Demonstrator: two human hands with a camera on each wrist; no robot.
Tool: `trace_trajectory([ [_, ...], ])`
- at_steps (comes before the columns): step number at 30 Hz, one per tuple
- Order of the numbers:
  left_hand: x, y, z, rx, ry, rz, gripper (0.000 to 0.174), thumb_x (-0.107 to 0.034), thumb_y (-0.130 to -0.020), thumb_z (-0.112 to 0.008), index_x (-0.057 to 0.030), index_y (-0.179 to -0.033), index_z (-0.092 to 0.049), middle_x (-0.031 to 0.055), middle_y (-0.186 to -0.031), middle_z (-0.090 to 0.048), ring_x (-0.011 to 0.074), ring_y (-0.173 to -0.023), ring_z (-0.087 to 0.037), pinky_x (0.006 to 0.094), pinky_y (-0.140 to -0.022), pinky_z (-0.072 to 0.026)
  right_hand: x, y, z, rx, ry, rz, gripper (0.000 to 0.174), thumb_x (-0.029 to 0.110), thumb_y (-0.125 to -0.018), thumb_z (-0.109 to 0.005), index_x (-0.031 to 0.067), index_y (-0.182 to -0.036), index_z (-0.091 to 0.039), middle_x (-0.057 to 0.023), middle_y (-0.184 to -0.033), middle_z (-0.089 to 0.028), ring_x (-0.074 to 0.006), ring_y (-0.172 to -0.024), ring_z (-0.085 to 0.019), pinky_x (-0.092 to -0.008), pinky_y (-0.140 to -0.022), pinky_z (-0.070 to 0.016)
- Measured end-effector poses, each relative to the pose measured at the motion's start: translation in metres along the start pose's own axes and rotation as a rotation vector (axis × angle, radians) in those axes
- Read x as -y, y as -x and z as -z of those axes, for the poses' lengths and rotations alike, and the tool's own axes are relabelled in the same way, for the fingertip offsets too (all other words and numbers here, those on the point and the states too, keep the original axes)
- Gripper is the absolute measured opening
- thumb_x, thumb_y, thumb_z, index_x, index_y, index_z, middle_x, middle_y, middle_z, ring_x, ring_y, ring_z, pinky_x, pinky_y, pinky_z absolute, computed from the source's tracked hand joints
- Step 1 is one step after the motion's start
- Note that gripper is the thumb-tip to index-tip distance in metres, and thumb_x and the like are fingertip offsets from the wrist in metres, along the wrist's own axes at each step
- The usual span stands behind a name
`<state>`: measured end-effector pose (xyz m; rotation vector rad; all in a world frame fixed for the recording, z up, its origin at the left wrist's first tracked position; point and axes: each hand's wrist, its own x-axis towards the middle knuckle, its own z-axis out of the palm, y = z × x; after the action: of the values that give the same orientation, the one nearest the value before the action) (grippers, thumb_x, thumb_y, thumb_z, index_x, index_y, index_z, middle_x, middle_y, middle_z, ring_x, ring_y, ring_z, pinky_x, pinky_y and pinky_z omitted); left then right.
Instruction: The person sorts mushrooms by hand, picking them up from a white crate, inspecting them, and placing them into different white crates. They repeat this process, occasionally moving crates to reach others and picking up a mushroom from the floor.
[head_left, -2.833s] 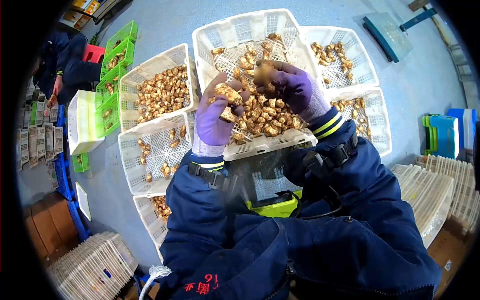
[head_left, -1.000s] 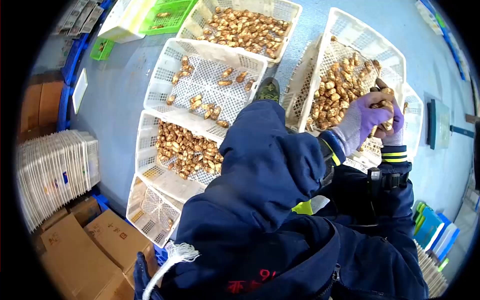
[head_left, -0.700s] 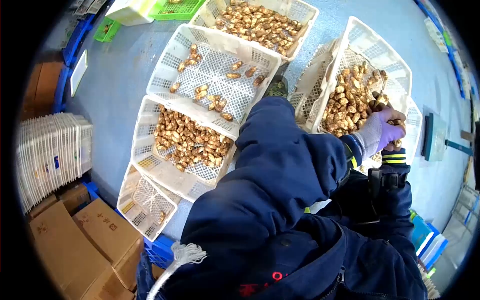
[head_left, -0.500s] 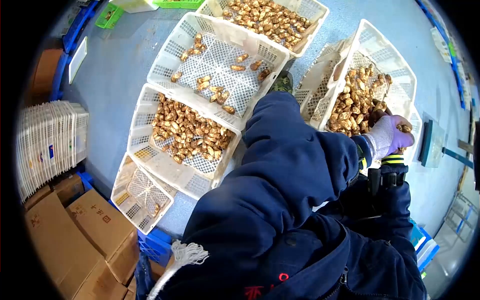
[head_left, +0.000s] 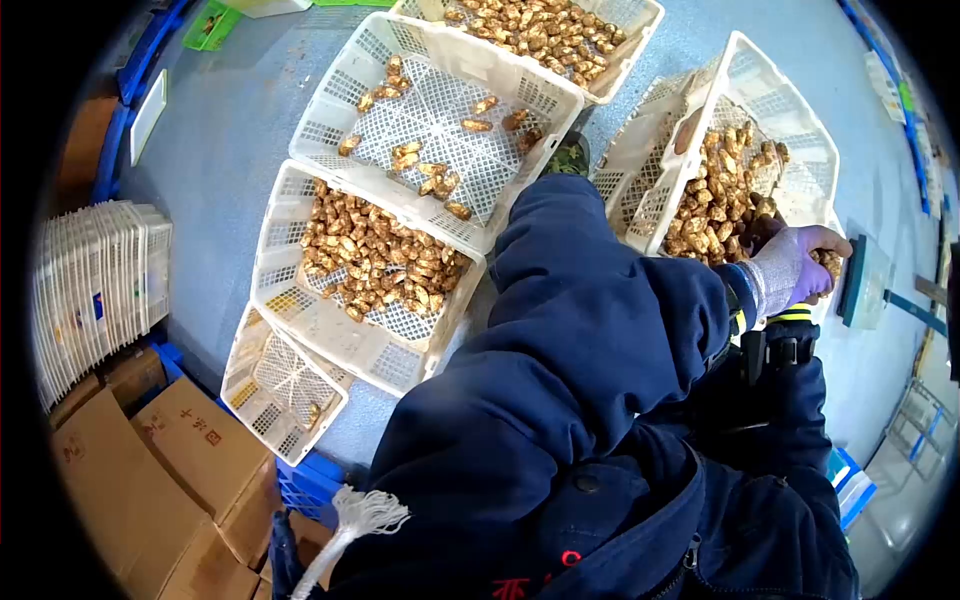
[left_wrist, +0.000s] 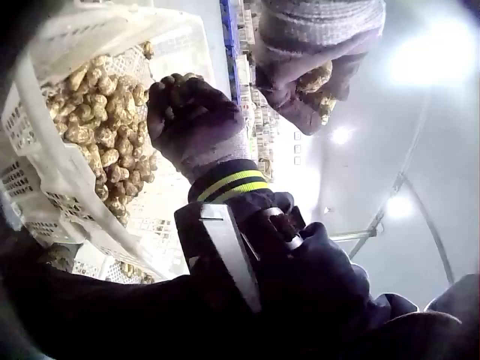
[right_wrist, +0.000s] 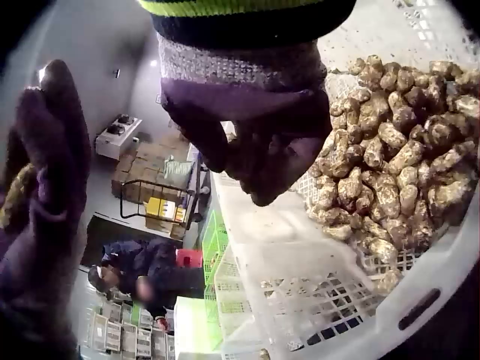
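Both hands wear grey-and-purple gloves. My left hand (head_left: pixel 785 268) grips several knobbly brown-and-cream mushrooms (left_wrist: pixel 316 78), which show between its fingers and thumb in the left wrist view. My right hand (left_wrist: pixel 196 129) is mostly hidden behind the left in the head view. Its fingers curl round mushrooms (left_wrist: pixel 180 81) at the fingertips, over the basket side. Both hands are at the near right of a tilted white plastic basket (head_left: pixel 808 135) that bears a heap of mushrooms (head_left: pixel 715 195). In the right wrist view, the curled right hand covers most of what it holds.
To the left stand more white baskets: one with scattered mushrooms (head_left: pixel 437 185), one fuller basket (head_left: pixel 385 370), and a smaller basket (head_left: pixel 262 385). Cardboard boxes (head_left: pixel 205 430) and stacked white crates (head_left: pixel 100 280) lie beyond. Another person (right_wrist: pixel 142 270) sits near green baskets (right_wrist: pixel 216 240).
The head view has swung toward the left-hand baskets, so the hands appear farther right. The left hand now overlaps the right; both kept mushrooms in their fingers. In the last half second the hands shifted slightly right.
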<state>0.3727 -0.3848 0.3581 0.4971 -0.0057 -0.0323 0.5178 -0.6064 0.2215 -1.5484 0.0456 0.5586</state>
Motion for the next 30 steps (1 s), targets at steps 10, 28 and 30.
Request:
trace_trajectory([
  [10, -0.012, 0.001, -0.003, -0.2, 0.059, 0.046, 0.042, -0.014, -0.075, -0.071, 0.0002, -0.112, -0.059, 0.0088, -0.085, -0.063, 0.0131, -0.068, -0.061, 0.0257, -0.056, -0.0543, -0.004, 0.0, 0.001, 0.008, -0.021, -0.007, 0.037, 0.017, -0.097, -0.045, -0.0006, -0.129, -0.048, -0.0105, -0.116, -0.059, -0.0189, -0.105, -0.058, -0.0295, -0.09, -0.0493],
  [28, -0.009, 0.002, 0.0, -0.082, -0.061, -0.013, 0.037, -0.004, -0.084, -0.06, -0.0033, -0.12, -0.057, 0.0087, -0.098, -0.061, 0.0155, -0.086, -0.062, 0.0266, -0.064, -0.0583, 0.003, -0.006, -0.01, 0.121, -0.132, 0.01, 0.037, 0.017, -0.095, -0.046, -0.0004, -0.128, -0.048, -0.0101, -0.115, -0.059, -0.0193, -0.103, -0.059, -0.0301, -0.089, -0.0496],
  [30, -0.011, 0.002, 0.004, -0.03, -0.101, -0.1, 0.042, -0.004, -0.081, -0.058, -0.0013, -0.123, -0.055, 0.0112, -0.104, -0.06, 0.0182, -0.092, -0.061, 0.0292, -0.076, -0.058, 0.012, -0.006, -0.018, 0.187, -0.179, 0.022, 0.037, 0.016, -0.095, -0.046, -0.0003, -0.128, -0.048, -0.01, -0.115, -0.059, -0.0194, -0.103, -0.059, -0.0301, -0.089, -0.0496],
])
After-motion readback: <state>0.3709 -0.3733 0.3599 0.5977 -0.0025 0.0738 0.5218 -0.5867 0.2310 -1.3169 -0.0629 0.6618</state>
